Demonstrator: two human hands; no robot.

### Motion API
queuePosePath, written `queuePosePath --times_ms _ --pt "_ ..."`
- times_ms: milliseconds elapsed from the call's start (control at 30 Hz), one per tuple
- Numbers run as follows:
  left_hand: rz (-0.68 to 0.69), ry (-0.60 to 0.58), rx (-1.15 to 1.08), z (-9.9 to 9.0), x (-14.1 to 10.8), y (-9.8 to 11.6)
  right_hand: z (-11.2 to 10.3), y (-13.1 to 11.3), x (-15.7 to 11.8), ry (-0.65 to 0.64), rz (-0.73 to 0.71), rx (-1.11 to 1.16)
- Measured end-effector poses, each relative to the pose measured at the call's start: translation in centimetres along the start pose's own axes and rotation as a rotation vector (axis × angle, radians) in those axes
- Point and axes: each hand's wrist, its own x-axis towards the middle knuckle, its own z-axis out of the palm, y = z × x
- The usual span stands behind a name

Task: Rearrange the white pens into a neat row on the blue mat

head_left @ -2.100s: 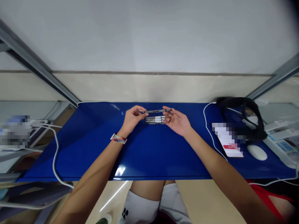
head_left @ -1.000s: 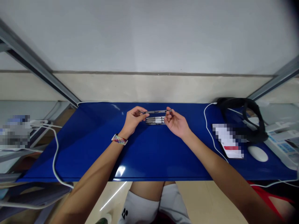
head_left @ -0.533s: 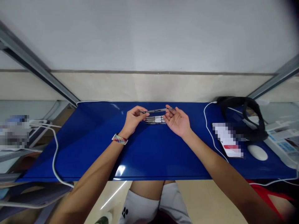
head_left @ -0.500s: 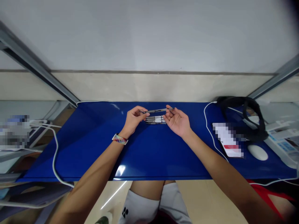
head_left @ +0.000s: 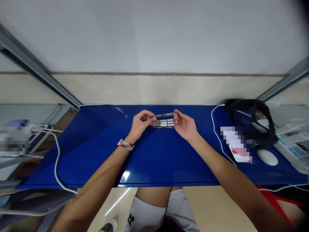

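A slim pen (head_left: 164, 115), grey and clear with dark parts, is held level between my two hands just above the table. My left hand (head_left: 142, 121) pinches its left end between thumb and fingers. At the other end, the fingertips of my right hand (head_left: 184, 125) close round the pen. Below it several white and grey pens (head_left: 164, 123) lie side by side in a row on the blue table (head_left: 169, 158). Their right ends are partly hidden by my right fingers, and their left ends sit by my left thumb.
On the right of the table are a phone (head_left: 235, 145) with a blurred screen, a white mouse (head_left: 267, 157), a black headband-like strap (head_left: 265, 122) and a white cable (head_left: 215, 129). Another white cable (head_left: 57, 158) hangs at the left. A wall (head_left: 154, 90) stands behind.
Both hands and the held pen have shifted slightly right. My right fingers have curled closer round the pen's right end.
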Motion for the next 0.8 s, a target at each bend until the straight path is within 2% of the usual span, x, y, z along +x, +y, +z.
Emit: queuePosePath --times_ms 233,500,667,800 --pt "-0.041 -0.010 -0.049 0.4 0.1 -0.2 0.0 -0.3 -0.3 0.016 0.002 0.053" --pt "-0.038 -0.001 -0.088 0.4 0.0 -0.1 1.4 -0.8 -0.7 0.073 0.145 0.418" --pt "-0.038 0.012 -0.091 0.4 0.1 -0.2 2.1 -1.1 -1.1 0.023 0.093 0.433" --pt "-0.040 0.037 -0.098 0.2 0.1 -0.1 1.5 -0.6 -0.8 0.048 0.103 0.384"
